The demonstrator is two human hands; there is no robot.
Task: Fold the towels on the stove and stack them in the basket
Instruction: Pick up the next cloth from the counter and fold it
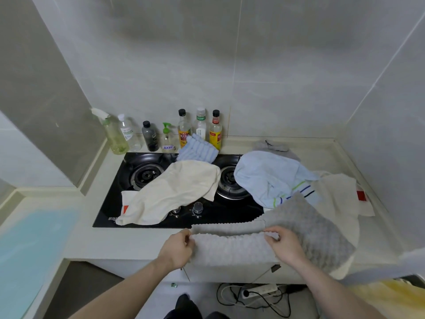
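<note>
Both hands [177, 247] [286, 246] pinch grey towel [232, 246] | cream towel [174, 192] covers stove [230, 215] | bottles [184, 132] behind

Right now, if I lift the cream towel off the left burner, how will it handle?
The cream towel looks floppy: it drapes in soft wrinkles across the stove, so it will probably sag. Likely light. One end overhangs a knob and may drag on it.

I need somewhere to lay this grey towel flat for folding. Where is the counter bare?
Bare counter lies left of the stove, running forward to the front edge beside the left hand. A narrower strip runs along the back right wall. Crowded: both burners under the cream towel and light blue towel, bottles behind.
</note>
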